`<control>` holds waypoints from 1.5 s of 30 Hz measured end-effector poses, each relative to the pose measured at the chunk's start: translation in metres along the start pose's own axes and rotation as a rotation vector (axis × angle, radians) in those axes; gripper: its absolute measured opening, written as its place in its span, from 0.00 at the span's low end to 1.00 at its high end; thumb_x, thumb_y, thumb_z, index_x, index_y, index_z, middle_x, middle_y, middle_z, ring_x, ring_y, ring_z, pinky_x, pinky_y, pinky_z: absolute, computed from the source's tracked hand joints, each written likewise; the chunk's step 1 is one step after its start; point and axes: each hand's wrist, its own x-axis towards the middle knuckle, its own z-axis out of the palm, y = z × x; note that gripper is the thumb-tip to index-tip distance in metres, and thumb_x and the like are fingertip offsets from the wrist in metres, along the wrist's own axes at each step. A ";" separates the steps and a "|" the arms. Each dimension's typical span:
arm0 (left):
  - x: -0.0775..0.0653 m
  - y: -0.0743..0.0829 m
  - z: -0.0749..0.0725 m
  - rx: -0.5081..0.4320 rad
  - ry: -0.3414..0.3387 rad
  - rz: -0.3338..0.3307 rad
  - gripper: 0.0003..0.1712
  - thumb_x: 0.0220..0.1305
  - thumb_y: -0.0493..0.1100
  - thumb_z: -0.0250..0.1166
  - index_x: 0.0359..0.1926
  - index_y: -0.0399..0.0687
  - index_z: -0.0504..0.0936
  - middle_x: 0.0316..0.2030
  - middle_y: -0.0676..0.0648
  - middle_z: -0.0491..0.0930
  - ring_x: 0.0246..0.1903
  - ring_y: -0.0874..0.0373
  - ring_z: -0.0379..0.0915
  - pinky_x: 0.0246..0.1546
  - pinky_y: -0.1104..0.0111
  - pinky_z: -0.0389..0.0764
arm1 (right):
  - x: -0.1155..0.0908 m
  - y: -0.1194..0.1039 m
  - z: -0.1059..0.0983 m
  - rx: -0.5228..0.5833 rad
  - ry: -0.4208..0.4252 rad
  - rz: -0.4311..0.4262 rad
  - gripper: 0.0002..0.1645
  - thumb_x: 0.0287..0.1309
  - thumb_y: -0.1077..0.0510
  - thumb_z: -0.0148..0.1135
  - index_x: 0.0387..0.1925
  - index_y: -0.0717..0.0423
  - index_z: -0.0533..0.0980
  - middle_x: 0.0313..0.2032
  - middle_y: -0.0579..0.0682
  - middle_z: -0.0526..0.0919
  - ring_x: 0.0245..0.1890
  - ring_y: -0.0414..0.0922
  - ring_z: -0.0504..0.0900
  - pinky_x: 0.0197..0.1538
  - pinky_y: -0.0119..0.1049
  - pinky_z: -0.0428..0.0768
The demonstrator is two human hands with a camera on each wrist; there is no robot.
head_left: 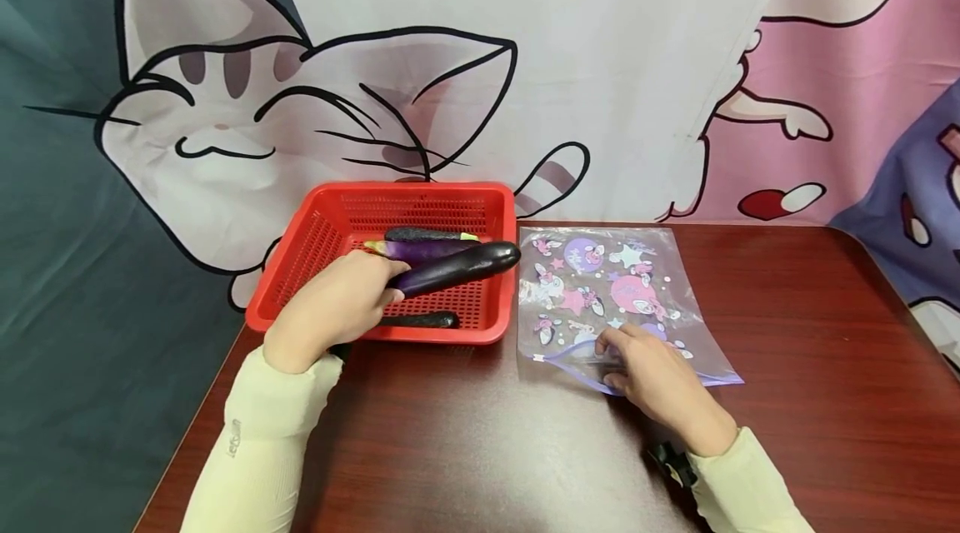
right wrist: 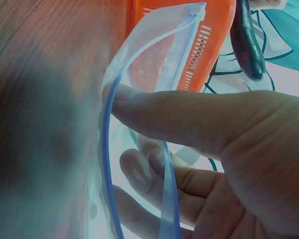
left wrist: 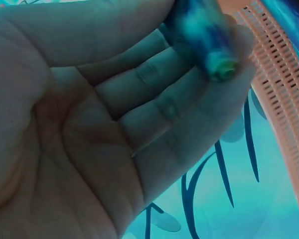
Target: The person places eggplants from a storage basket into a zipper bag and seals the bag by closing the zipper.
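My left hand [head_left: 341, 300] grips a dark, glossy eggplant [head_left: 459, 268] near its stem end, above the red basket [head_left: 258, 308]. Its far end reaches to the basket's right rim. In the left wrist view the eggplant's stem end [left wrist: 222, 67] pokes out between the thumb and fingers. My right hand [head_left: 660, 375] is at the mouth of a clear zip bag [head_left: 600, 291] with printed cartoon figures, lying on the table. Thumb and fingers stand apart there, and the purple-blue zip edges [right wrist: 108, 149] are parted around them. A white slider [head_left: 538, 358] sits at the mouth's left corner.
Inside the basket lie a purple eggplant [head_left: 420, 250], a dark long vegetable with a yellow-green end [head_left: 431, 234] and another dark long vegetable [head_left: 420, 320]. A cartoon-printed curtain [head_left: 600, 58] hangs right behind the brown table [head_left: 465, 450].
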 end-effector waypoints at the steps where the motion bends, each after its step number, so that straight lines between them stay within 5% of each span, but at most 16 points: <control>1: -0.001 0.002 0.001 -0.005 0.003 -0.001 0.09 0.62 0.36 0.69 0.45 0.42 0.84 0.27 0.49 0.75 0.29 0.53 0.71 0.36 0.61 0.75 | 0.000 0.000 0.000 0.002 0.003 -0.002 0.24 0.36 0.64 0.83 0.35 0.49 0.77 0.30 0.43 0.76 0.27 0.42 0.77 0.28 0.43 0.75; 9: -0.007 0.017 0.014 -0.032 0.042 0.035 0.05 0.63 0.36 0.69 0.38 0.46 0.81 0.23 0.52 0.71 0.25 0.55 0.68 0.34 0.61 0.74 | 0.002 -0.002 0.000 0.014 0.022 -0.017 0.26 0.35 0.64 0.84 0.36 0.51 0.77 0.31 0.43 0.75 0.28 0.42 0.76 0.30 0.43 0.76; 21: -0.017 0.045 0.027 0.008 0.077 0.125 0.08 0.63 0.37 0.69 0.42 0.41 0.82 0.29 0.51 0.79 0.30 0.57 0.75 0.37 0.59 0.79 | 0.004 -0.002 0.003 0.031 0.081 -0.039 0.29 0.32 0.65 0.85 0.39 0.53 0.77 0.32 0.46 0.77 0.31 0.44 0.78 0.34 0.45 0.78; 45: -0.019 0.081 0.050 -0.038 0.037 0.225 0.10 0.61 0.40 0.71 0.30 0.50 0.77 0.22 0.56 0.75 0.24 0.60 0.72 0.29 0.63 0.77 | 0.004 -0.006 0.000 0.013 0.143 -0.024 0.34 0.32 0.62 0.86 0.44 0.55 0.77 0.34 0.47 0.76 0.30 0.45 0.77 0.31 0.45 0.77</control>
